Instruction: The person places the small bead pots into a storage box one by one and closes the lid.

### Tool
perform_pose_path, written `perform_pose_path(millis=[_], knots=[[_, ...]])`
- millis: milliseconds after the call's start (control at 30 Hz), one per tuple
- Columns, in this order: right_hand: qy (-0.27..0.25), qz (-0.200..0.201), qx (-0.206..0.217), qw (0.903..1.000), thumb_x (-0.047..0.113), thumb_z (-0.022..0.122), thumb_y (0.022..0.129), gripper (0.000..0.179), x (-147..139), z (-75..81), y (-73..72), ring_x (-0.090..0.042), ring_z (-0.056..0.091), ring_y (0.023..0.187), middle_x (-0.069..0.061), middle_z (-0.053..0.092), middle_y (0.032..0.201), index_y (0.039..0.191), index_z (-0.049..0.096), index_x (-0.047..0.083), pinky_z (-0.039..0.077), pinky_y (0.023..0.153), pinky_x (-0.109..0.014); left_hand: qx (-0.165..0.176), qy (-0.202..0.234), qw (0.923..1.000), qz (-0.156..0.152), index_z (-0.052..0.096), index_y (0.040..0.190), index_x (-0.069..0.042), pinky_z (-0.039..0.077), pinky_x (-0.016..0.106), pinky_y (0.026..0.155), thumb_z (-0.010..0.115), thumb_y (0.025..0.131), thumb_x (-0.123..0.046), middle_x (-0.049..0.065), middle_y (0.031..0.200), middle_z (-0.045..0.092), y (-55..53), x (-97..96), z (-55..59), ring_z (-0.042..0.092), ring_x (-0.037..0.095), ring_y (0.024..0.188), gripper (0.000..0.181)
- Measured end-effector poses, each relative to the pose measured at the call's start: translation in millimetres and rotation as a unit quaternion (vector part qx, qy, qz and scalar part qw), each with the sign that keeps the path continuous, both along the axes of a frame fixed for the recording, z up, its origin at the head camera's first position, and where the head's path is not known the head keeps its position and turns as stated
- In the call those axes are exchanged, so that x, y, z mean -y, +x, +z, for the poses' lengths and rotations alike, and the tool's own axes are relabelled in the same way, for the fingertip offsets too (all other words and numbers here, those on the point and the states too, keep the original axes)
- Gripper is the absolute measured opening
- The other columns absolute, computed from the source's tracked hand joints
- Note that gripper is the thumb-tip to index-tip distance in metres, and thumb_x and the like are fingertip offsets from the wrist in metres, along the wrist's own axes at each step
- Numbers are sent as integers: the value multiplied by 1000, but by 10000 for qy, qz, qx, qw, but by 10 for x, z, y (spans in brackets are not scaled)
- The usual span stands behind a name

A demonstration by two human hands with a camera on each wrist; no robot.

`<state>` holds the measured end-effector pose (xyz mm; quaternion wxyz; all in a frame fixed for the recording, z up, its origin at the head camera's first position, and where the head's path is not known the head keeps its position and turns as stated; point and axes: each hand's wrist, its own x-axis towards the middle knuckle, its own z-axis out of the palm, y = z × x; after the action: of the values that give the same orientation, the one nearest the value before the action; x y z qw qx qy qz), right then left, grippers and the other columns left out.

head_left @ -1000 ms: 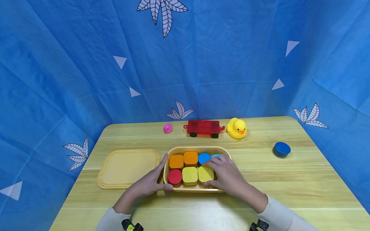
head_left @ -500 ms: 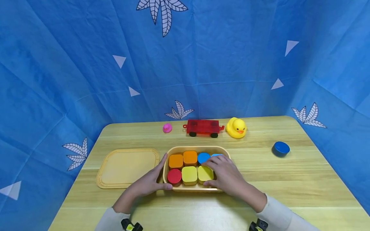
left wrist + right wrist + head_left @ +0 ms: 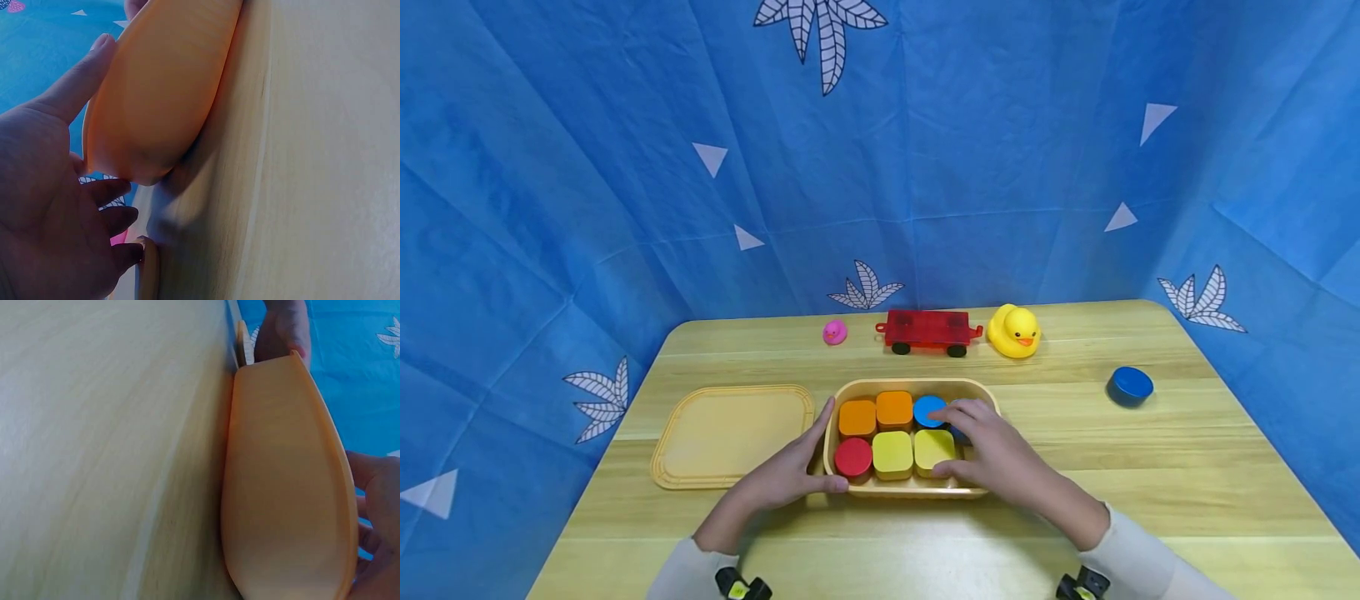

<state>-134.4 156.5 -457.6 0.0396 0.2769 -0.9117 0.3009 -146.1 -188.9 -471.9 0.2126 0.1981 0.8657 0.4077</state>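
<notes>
A tan oblong box [image 3: 909,387] holds several rounded blocks. My left hand [image 3: 778,481] grips the box's left end, thumb over the near rim and index finger along the end wall; the left wrist view shows this thumb [image 3: 78,78] lying straight on the rim. Over the box's right half, my right hand [image 3: 1000,458] has its thumb at the front yellow block [image 3: 933,450] and fingertips by the round blue block [image 3: 929,409]. A darker blue block is partly hidden beneath it. Two orange blocks [image 3: 857,418], a red round one [image 3: 853,458] and another yellow one [image 3: 892,454] sit to the left.
A flat tan lid [image 3: 733,437] lies left of the box. Behind stand a small pink duck [image 3: 834,332], a red toy wagon [image 3: 928,329] and a yellow duck [image 3: 1014,333]. A dark blue round piece [image 3: 1130,387] sits at the right.
My right hand has shifted slightly right, its fingers and thumb coming away from around the front yellow block. The light blue top behind it is now covered. My left hand stays put.
</notes>
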Motion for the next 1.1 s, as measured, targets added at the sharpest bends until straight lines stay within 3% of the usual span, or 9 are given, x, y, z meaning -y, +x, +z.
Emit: perform_pose_path(millis=[167,400,667,867,1100], knots=[[-397,-93,393,9984,30,90,81,66,-121,59,13,-22,56,124,2,59,135,140,64,16,55,101,-48,-1,-23,10000,26,-10,166,-25,15,57,126,82,89,-42,6,174,0,6,1,2,10,36,158,121],[-599,-326,199,9975,25,89,82,64,-393,85,-19,-28,56,127,-2,61,137,140,63,15,53,102,-55,-32,-11,10000,6,-9,166,-26,15,58,126,81,89,-44,8,174,0,-1,-4,-8,11,37,158,120],[-567,-699,100,9959,30,86,85,69,-816,136,-28,-40,54,131,-11,58,143,145,57,15,47,102,-67,-43,-2,10000,-20,-9,167,-20,16,60,125,80,89,-45,11,174,0,-9,-5,-23,12,40,157,120],[-393,-1133,232,9925,36,84,87,72,-1170,185,-48,-47,48,135,-19,53,147,148,54,10,42,101,-73,-21,-98,9999,42,-9,166,-23,17,57,126,81,88,-45,8,174,1,-5,-6,-21,13,37,158,121],[-301,-1423,241,9891,31,84,88,74,-1551,172,-42,-52,44,133,-25,49,149,149,51,5,41,96,-74,-41,-102,9999,55,-9,167,-24,17,57,126,81,88,-45,7,174,1,-1,-2,-14,13,37,158,121]])
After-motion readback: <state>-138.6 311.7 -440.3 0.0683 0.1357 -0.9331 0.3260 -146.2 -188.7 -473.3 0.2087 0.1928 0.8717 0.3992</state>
